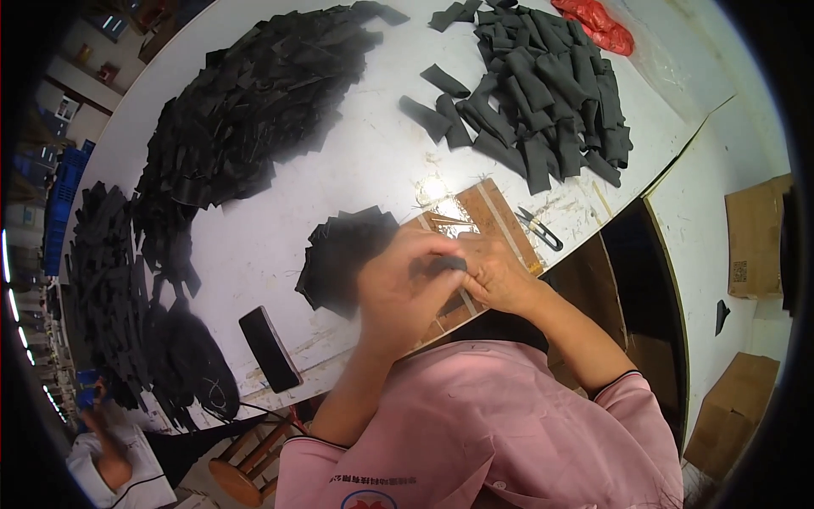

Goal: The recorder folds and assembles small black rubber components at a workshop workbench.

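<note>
Close to my body, my left hand [398,284] and my right hand [500,270] meet, both with curled fingers on a small black fabric piece [449,264]. Most of that piece is hidden by the fingers. Below the hands lies a wooden board [500,216] with pale strips, at the table's near edge. Just left of my left hand is a small heap of flat black fabric pieces [326,267], partly covered by the hand. Dark thread snips [541,229] rest to the right of the board.
A large pile of flat black pieces [246,110] spreads over the far left. Rolled dark fabric tubes [543,85] are heaped at the far right, near a red plastic bag [598,25]. A phone [270,349] lies at the front left. Cardboard boxes [755,237] stand at right.
</note>
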Available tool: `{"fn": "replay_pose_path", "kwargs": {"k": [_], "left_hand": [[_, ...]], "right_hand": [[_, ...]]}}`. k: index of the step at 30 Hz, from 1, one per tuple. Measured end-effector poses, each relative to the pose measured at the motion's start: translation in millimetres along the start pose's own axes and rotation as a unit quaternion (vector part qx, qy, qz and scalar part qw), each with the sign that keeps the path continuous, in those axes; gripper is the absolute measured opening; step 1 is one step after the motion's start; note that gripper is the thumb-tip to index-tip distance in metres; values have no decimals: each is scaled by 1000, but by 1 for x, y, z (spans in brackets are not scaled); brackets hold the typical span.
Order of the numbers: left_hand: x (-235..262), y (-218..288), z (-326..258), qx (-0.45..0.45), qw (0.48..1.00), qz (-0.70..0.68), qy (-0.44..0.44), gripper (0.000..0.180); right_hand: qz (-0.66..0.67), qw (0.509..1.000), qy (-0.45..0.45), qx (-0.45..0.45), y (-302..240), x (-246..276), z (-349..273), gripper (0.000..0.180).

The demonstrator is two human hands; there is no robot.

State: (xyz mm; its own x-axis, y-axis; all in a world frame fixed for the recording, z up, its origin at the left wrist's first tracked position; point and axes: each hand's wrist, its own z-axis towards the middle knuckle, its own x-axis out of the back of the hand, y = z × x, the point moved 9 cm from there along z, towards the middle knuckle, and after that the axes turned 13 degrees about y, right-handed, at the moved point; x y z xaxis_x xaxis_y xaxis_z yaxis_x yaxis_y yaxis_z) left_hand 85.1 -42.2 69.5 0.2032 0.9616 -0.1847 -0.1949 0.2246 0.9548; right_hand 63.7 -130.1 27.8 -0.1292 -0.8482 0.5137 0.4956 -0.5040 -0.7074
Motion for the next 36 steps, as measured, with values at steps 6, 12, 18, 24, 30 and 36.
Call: {"fn": "replay_pose_path", "kwargs": {"k": [6, 12, 18, 24, 30, 36], "left_hand": [[2, 7, 1, 0, 991, -126, -41, 21], [2, 8, 1, -7, 993, -116, -28, 17], [6, 15, 2, -37, 995, -89, -13, 10], [41, 16, -2, 33, 940, -307, 147, 10], [33, 4, -3, 30, 972, -216, 92, 13], [33, 39, 7, -117, 990, 77, 29, 10]], "right_hand": [[-21, 1000, 1, -16, -15, 12, 9, 9], [-23, 1000, 14, -10, -4, 2, 0, 9], [-14, 999, 21, -34, -10, 9, 6, 10], [-57, 998, 19, 9, -36, 22, 24, 19], [-65, 998, 7, -15, -14, 5, 5, 23], [-73, 997, -17, -9, -23, 9, 9, 25]]}}
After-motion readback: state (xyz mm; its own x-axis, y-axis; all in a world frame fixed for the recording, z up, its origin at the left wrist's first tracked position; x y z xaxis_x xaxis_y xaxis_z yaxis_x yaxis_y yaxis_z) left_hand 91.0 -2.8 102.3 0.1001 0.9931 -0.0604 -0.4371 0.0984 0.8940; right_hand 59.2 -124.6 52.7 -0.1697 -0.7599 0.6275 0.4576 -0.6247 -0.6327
